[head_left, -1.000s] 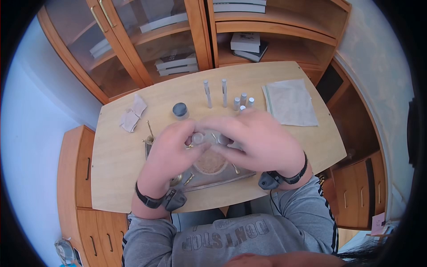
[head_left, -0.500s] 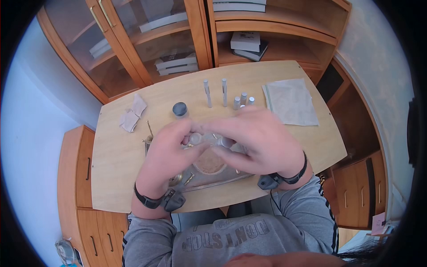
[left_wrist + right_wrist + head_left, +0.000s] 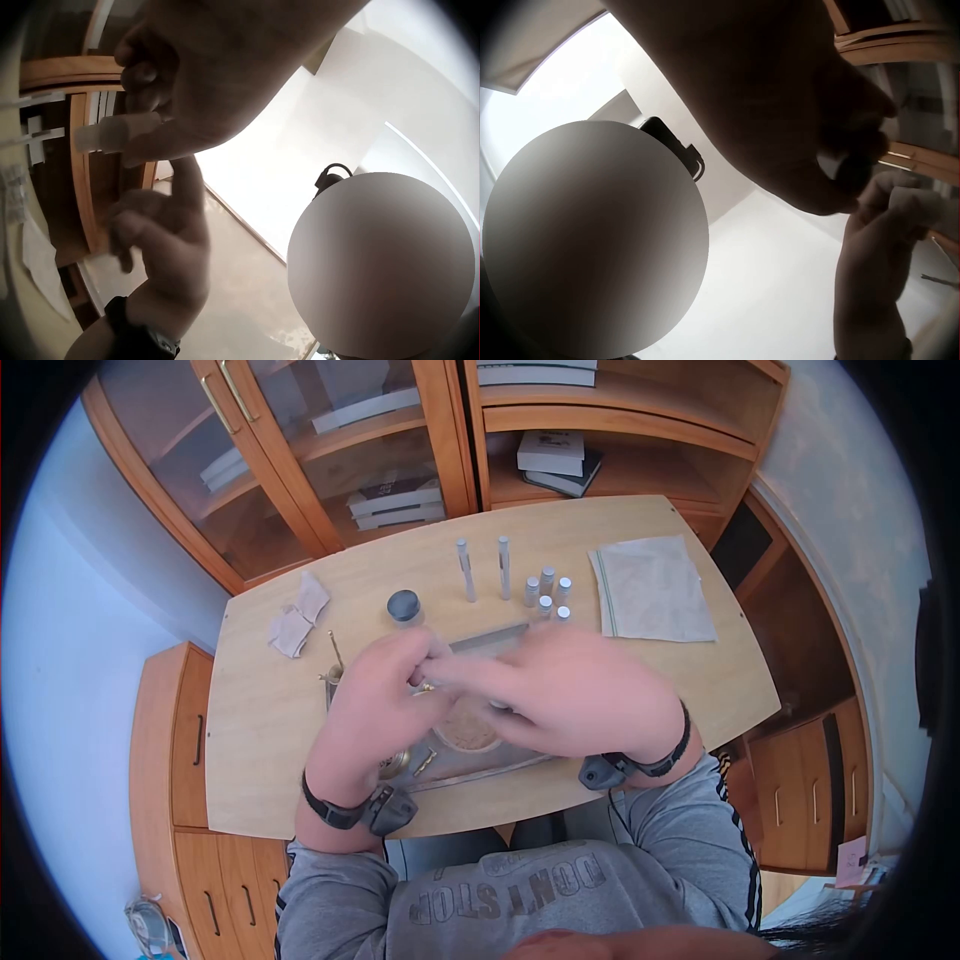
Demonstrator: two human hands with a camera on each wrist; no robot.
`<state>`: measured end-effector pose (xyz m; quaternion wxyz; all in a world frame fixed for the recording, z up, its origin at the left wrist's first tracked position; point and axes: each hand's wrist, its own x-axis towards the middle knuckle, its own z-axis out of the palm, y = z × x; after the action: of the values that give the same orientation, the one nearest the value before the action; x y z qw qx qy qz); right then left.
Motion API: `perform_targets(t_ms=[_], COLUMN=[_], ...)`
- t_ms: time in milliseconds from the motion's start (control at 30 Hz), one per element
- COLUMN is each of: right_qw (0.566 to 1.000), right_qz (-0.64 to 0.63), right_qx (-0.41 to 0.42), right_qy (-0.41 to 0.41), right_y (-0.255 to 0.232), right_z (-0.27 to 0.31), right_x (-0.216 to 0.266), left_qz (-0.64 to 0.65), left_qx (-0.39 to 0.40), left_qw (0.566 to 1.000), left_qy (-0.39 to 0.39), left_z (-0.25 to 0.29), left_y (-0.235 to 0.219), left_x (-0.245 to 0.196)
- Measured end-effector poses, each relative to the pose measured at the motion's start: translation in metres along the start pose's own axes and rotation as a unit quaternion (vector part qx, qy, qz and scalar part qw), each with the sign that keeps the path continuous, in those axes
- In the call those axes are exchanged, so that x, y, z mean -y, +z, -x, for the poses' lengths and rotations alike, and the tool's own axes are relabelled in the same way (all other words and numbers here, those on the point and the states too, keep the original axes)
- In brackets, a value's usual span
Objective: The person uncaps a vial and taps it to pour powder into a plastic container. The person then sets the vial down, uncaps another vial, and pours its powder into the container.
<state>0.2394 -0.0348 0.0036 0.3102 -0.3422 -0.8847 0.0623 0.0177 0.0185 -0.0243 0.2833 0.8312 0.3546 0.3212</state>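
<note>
A wooden cabinet (image 3: 290, 460) with glass doors fills the upper left of the head view, and below it a pale table (image 3: 270, 750) spreads across the middle. On the table's central part lies a grey tray (image 3: 455, 765), largely covered by the two hands above it. A folded cloth (image 3: 655, 590) lies at the table's upper right. The right hand (image 3: 580, 685) comes in from right of centre, its index finger stretched across to the fingers of the left hand (image 3: 385, 685); whether they touch I cannot tell. On the tray, a round dish (image 3: 468, 750) with brownish contents shows below and between the hands. Above them stand a dark-lidded jar (image 3: 404, 606) and, right of it, two slim upright tubes (image 3: 505, 570) and a cluster of small capped bottles (image 3: 547, 580). The left hand pinches a translucent vial (image 3: 112, 135) – in the left wrist view its inner end sits between thumb and curled fingers, while its narrower end sticks out freely toward the left of the frame. The right hand's thumb and fingers close on a small pale-and-dark object (image 3: 853, 172), right of centre in its wrist view – mostly hidden inside the grip.
</note>
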Motion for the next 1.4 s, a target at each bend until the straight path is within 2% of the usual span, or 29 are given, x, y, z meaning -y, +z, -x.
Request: perform_targets(t_ms=[33, 67, 100, 167, 233, 267, 300, 367, 400, 467, 500, 567, 600, 667, 700, 767, 833, 900, 933, 1000, 1067, 1100, 1167, 1200, 1267, 1300, 1367, 1400], right_qw=[0.991, 0.964, 0.964, 0.998, 0.999, 1.000, 1.000, 0.975, 0.975, 0.999, 0.999, 0.979, 0.979, 0.998, 0.998, 0.991, 0.993, 0.994, 0.997, 0.998, 0.978, 0.978, 0.998, 0.998, 0.973, 0.973, 0.998, 0.998], right_qz=[0.032, 0.063, 0.063, 0.037, 0.029, 0.019, 0.019, 0.059, 0.059, 0.040, 0.040, 0.068, 0.067, 0.051, 0.052, 0.075, 0.059, 0.044, 0.047, 0.050, 0.079, 0.079, 0.039, 0.039, 0.096, 0.095, 0.046, 0.047], right_qx=[0.109, 0.216, 0.216, 0.036, 0.021, 0.006, 0.006, 0.192, 0.192, 0.013, 0.013, 0.179, 0.179, 0.021, 0.022, 0.107, 0.100, 0.094, 0.064, 0.034, 0.183, 0.183, 0.003, 0.003, 0.195, 0.195, 0.024, 0.024], right_qy=[0.070, 0.139, 0.139, 0.037, 0.012, -0.014, -0.014, 0.091, 0.091, 0.002, 0.002, 0.072, 0.073, -0.028, -0.028, 0.001, 0.009, 0.017, 0.001, -0.015, 0.063, 0.063, -0.039, -0.039, 0.077, 0.077, 0.024, 0.024], right_y=[0.001, 0.001, 0.002, 0.004, 0.005, 0.005, 0.004, -0.001, 0.000, 0.005, 0.005, 0.003, 0.006, 0.013, 0.012, 0.008, 0.008, 0.009, 0.010, 0.009, 0.003, 0.003, 0.004, 0.004, 0.006, 0.007, 0.009, 0.009], right_z=[0.001, 0.001, 0.001, 0.001, 0.003, 0.004, 0.005, 0.006, 0.005, 0.002, 0.003, 0.005, 0.005, 0.006, 0.007, 0.008, 0.008, 0.007, 0.006, 0.006, 0.006, 0.004, 0.001, 0.003, 0.007, 0.007, 0.004, 0.002], right_x=[0.001, 0.001, 0.000, -0.003, -0.003, -0.004, -0.003, -0.002, -0.001, -0.001, -0.001, -0.001, -0.003, -0.009, -0.009, -0.007, -0.007, -0.007, -0.007, -0.006, -0.002, -0.001, -0.001, -0.001, -0.001, 0.000, 0.002, 0.003], left_qz=[0.000, -0.022, -0.043, -0.015, 0.014, -0.016, -0.045, -0.038, -0.030, -0.005, 0.019, -0.022, -0.064, -0.030, 0.004, -0.027, -0.059, 0.025, 0.025, -0.051, -0.033, -0.014, 0.005, 0.023, -0.023, -0.068, -0.038, -0.007], left_qx=[0.000, -0.005, -0.009, -0.003, 0.004, 0.004, 0.005, -0.003, -0.013, 0.002, 0.017, 0.017, 0.016, 0.006, -0.006, 0.004, 0.015, 0.012, 0.011, 0.023, 0.016, 0.009, 0.021, 0.034, 0.032, 0.030, 0.031, 0.031], left_qw=[1.000, 1.000, 0.999, 1.000, 1.000, 1.000, 0.999, 0.999, 0.999, 1.000, 1.000, 1.000, 0.998, 1.000, 1.000, 1.000, 0.998, 0.999, 0.999, 0.998, 0.999, 1.000, 1.000, 0.999, 0.999, 0.997, 0.999, 0.999], left_qy=[0.000, -0.006, -0.012, -0.017, -0.022, -0.023, -0.023, 0.000, 0.024, 0.005, -0.015, -0.011, -0.007, -0.004, -0.001, -0.008, -0.017, -0.041, -0.040, -0.013, 0.001, 0.015, -0.004, -0.023, -0.016, -0.009, -0.012, -0.014], left_z=[0.000, -0.001, -0.001, -0.001, 0.000, 0.000, 0.001, -0.001, -0.002, -0.001, 0.000, -0.002, -0.002, -0.001, -0.001, -0.002, -0.001, -0.001, -0.001, -0.002, -0.002, -0.002, -0.001, -0.001, -0.002, -0.003, -0.001, 0.000], left_y=[0.001, 0.002, 0.002, 0.002, 0.002, 0.000, -0.001, 0.002, 0.004, 0.003, 0.002, 0.000, -0.001, 0.004, 0.005, 0.001, 0.000, 0.003, 0.002, -0.003, 0.002, 0.004, 0.001, 0.000, -0.002, -0.003, -0.001, 0.000], left_x=[0.000, 0.001, 0.001, -0.001, -0.003, -0.003, -0.003, -0.002, -0.001, 0.001, 0.002, -0.004, -0.006, 0.000, 0.002, -0.003, -0.003, 0.001, -0.001, -0.005, -0.001, 0.001, 0.003, 0.003, 0.000, -0.001, 0.005, 0.007])
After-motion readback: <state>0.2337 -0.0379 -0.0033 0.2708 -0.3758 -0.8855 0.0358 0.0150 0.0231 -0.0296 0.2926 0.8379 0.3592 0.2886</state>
